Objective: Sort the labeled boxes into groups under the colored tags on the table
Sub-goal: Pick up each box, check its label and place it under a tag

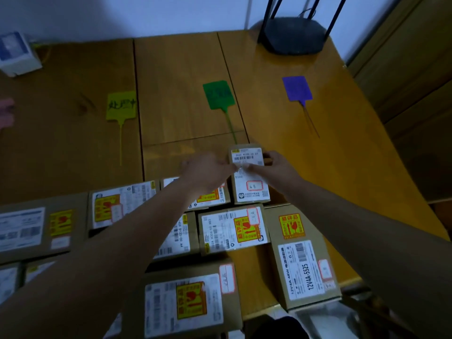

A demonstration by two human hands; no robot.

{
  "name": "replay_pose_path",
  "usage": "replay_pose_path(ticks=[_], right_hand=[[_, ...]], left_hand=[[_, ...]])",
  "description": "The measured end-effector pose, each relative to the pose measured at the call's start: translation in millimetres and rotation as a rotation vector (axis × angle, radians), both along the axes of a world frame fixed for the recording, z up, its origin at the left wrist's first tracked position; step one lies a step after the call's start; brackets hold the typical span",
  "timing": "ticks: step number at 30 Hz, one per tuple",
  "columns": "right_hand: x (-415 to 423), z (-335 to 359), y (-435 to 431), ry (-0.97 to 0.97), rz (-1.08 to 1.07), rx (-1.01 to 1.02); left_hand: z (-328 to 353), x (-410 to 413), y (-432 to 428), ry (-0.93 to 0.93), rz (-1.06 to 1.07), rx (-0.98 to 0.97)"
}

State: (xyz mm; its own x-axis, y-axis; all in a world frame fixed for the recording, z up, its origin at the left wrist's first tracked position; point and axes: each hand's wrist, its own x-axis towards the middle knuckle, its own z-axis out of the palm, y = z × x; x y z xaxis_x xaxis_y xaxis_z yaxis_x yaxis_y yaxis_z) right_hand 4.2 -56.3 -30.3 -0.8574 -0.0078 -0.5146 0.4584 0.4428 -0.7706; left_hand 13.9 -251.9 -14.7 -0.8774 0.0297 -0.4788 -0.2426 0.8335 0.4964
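Note:
Both hands grip a small cardboard box with a white shipping label (pixel 249 174), which lies just below the stem of the green tag (pixel 218 94). My left hand (pixel 208 171) holds its left edge and my right hand (pixel 277 167) its right edge. A yellow tag (pixel 121 105) with dark writing lies to the left, a purple tag (pixel 297 88) to the right, and a pink tag (pixel 6 113) shows at the left border. Several more labeled boxes (pixel 232 230) with yellow-red fragile stickers crowd the near part of the wooden table (pixel 176 69).
A black router (pixel 294 35) with antennas stands at the table's far right corner. A white and blue carton (pixel 14 53) sits at the far left. The table's right edge curves inward, with wooden cabinets (pixel 415 69) beyond it.

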Motion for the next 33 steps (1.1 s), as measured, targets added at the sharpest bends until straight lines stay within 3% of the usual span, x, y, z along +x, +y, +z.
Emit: replay_pose_path(ticks=[5,7,14,23,33], right_hand=[[-1,9,1,0.128,-0.088,-0.116],[-3,25,0,0.181,-0.117,-0.196],[-17,141,-18,0.337,-0.124,-0.482],[21,242,-32,0.405,-0.063,-0.562],[30,253,-24,0.419,-0.083,-0.531]], left_hand=[[8,9,8,0.192,0.216,0.237],[25,11,8,0.257,0.343,0.434],[125,20,-5,0.372,0.578,0.979],[239,62,-30,0.525,0.533,0.945],[238,67,-22,0.467,0.579,0.980]])
